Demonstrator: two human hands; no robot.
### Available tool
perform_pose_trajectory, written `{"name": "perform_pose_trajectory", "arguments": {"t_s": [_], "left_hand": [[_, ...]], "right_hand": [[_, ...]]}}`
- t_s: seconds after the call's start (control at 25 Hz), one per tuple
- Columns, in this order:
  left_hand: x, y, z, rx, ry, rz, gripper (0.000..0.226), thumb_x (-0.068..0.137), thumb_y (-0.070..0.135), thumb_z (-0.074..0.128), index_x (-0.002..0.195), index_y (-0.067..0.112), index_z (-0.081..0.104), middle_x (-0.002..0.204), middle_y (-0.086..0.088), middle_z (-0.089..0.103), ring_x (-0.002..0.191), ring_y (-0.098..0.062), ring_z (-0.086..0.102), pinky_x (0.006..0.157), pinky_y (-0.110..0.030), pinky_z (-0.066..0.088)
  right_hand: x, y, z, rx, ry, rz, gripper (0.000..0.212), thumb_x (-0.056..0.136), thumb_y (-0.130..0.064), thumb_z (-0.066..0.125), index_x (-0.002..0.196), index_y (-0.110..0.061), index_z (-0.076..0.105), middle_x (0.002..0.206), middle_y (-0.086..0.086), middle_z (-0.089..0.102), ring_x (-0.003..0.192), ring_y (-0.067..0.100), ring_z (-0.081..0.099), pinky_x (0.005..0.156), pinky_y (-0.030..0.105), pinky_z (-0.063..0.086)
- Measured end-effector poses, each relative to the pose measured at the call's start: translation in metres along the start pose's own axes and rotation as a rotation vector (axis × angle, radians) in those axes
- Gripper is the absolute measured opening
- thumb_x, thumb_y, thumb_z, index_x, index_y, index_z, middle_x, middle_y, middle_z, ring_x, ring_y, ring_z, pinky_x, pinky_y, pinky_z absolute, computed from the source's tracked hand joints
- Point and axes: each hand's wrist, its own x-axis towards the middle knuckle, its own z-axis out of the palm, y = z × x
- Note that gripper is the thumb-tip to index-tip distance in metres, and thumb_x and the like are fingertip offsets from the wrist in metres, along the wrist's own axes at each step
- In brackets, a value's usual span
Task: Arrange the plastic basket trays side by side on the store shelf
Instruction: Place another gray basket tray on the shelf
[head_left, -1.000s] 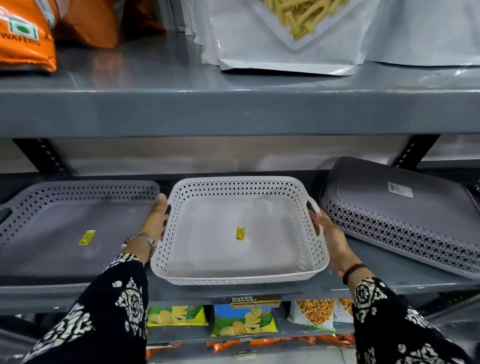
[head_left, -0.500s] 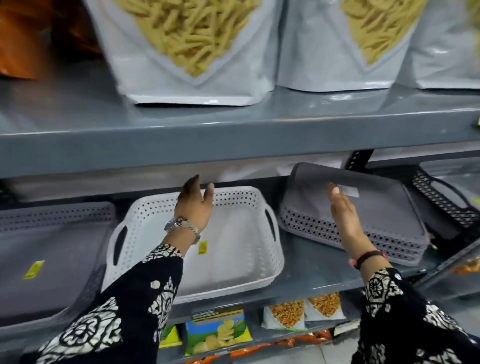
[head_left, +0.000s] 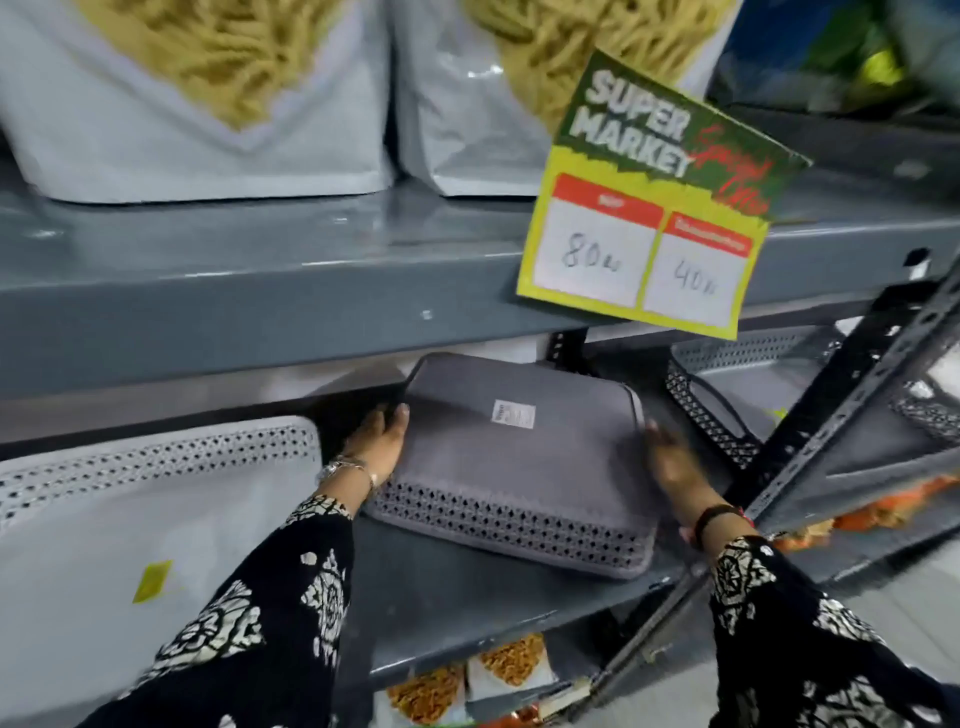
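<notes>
While both hands (head_left: 382, 441) (head_left: 670, 460) clasp the overturned grey tray (head_left: 514, 467), a white tray (head_left: 156, 514) sits left.

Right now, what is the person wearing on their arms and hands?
Both arms have long black sleeves with a bold white floral print. The left sleeve ends at a silvery metal bracelet on the wrist. The right sleeve ends at a dark band with a touch of red. Both hands are bare, ungloved.
</notes>
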Motion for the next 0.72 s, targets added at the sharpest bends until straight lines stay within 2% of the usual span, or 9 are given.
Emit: {"name": "perform_pose_trajectory", "arguments": {"t_s": [0.12, 0.24, 0.4, 0.48, 0.52, 0.56, 0.6, 0.64, 0.72], "left_hand": [[0.014, 0.001, 0.004, 0.021, 0.01, -0.091, 0.057, 0.1, 0.039, 0.017, 0.147, 0.008, 0.022, 0.156, -0.017, 0.022, 0.142, -0.033, 0.027, 0.117, -0.036, 0.021], [0.016, 0.003, 0.0, 0.017, 0.03, -0.159, 0.058, 0.1, 0.038, 0.013, 0.146, 0.006, 0.025, 0.155, -0.019, 0.024, 0.142, -0.033, 0.027, 0.117, -0.036, 0.021], [0.004, 0.011, 0.006, -0.267, 0.078, -0.229, 0.069, 0.097, 0.049, 0.012, 0.145, 0.001, 0.027, 0.154, -0.018, 0.027, 0.141, -0.032, 0.029, 0.115, -0.036, 0.023], [-0.002, 0.01, 0.002, -0.467, 0.104, -0.259, 0.089, 0.086, 0.068, 0.013, 0.143, 0.002, 0.032, 0.151, -0.018, 0.033, 0.139, -0.033, 0.033, 0.119, -0.04, 0.023], [-0.001, 0.006, -0.001, -0.569, 0.132, -0.263, 0.11, 0.07, 0.085, 0.015, 0.141, 0.005, 0.037, 0.148, -0.018, 0.039, 0.135, -0.032, 0.039, 0.117, -0.043, 0.026], [0.001, 0.003, -0.005, -0.692, 0.172, -0.258, 0.125, 0.053, 0.096, 0.017, 0.139, 0.008, 0.042, 0.145, -0.017, 0.045, 0.131, -0.032, 0.046, 0.115, -0.044, 0.031], [0.003, 0.003, -0.009, -0.831, 0.202, -0.247, 0.124, 0.051, 0.096, 0.017, 0.136, 0.01, 0.047, 0.142, -0.016, 0.05, 0.127, -0.03, 0.05, 0.113, -0.044, 0.035], [0.0, 0.009, -0.014, -0.955, 0.239, -0.228, 0.108, 0.066, 0.089, 0.015, 0.131, 0.011, 0.051, 0.139, -0.014, 0.052, 0.125, -0.029, 0.052, 0.111, -0.043, 0.037], [-0.005, 0.018, -0.027, -1.08, 0.226, -0.155, 0.078, 0.088, 0.066, 0.007, 0.112, 0.014, 0.061, 0.131, -0.007, 0.055, 0.12, -0.022, 0.052, 0.108, -0.038, 0.04]], "right_hand": [[0.019, 0.017, 0.007, 0.031, -0.082, 0.102, 0.045, 0.099, -0.03, 0.028, 0.132, -0.003, 0.043, 0.141, 0.018, 0.043, 0.128, 0.031, 0.041, 0.107, 0.039, 0.029], [0.026, 0.025, 0.012, 0.095, -0.093, 0.193, 0.052, 0.095, -0.043, 0.03, 0.132, -0.01, 0.044, 0.139, 0.017, 0.046, 0.124, 0.035, 0.044, 0.107, 0.048, 0.034], [0.03, 0.02, 0.012, 0.16, -0.094, 0.174, 0.043, 0.098, -0.031, 0.032, 0.132, -0.008, 0.043, 0.136, 0.017, 0.047, 0.121, 0.031, 0.047, 0.103, 0.042, 0.039], [0.032, 0.01, 0.008, 0.214, -0.104, 0.086, 0.039, 0.098, -0.024, 0.033, 0.133, -0.007, 0.041, 0.136, 0.018, 0.048, 0.11, 0.025, 0.05, 0.087, 0.036, 0.045], [0.034, 0.004, 0.004, 0.281, -0.118, 0.032, 0.04, 0.097, -0.02, 0.034, 0.136, -0.009, 0.037, 0.137, 0.016, 0.047, 0.106, 0.023, 0.05, 0.082, 0.032, 0.045], [0.036, -0.002, 0.002, 0.383, -0.139, -0.009, 0.043, 0.097, -0.018, 0.035, 0.14, -0.014, 0.03, 0.139, 0.011, 0.045, 0.108, 0.02, 0.05, 0.084, 0.03, 0.045], [0.037, -0.009, -0.001, 0.465, -0.147, -0.045, 0.046, 0.097, -0.017, 0.036, 0.142, -0.017, 0.024, 0.138, 0.005, 0.044, 0.111, 0.018, 0.049, 0.086, 0.027, 0.045], [0.035, -0.018, -0.004, 0.516, -0.144, -0.061, 0.047, 0.097, -0.018, 0.035, 0.143, -0.018, 0.024, 0.134, 0.001, 0.047, 0.111, 0.015, 0.049, 0.084, 0.022, 0.047], [0.033, -0.028, -0.009, 0.609, -0.139, -0.061, 0.044, 0.097, -0.031, 0.031, 0.135, -0.013, 0.042, 0.113, -0.003, 0.066, 0.093, 0.011, 0.058, 0.073, 0.019, 0.05]]}}
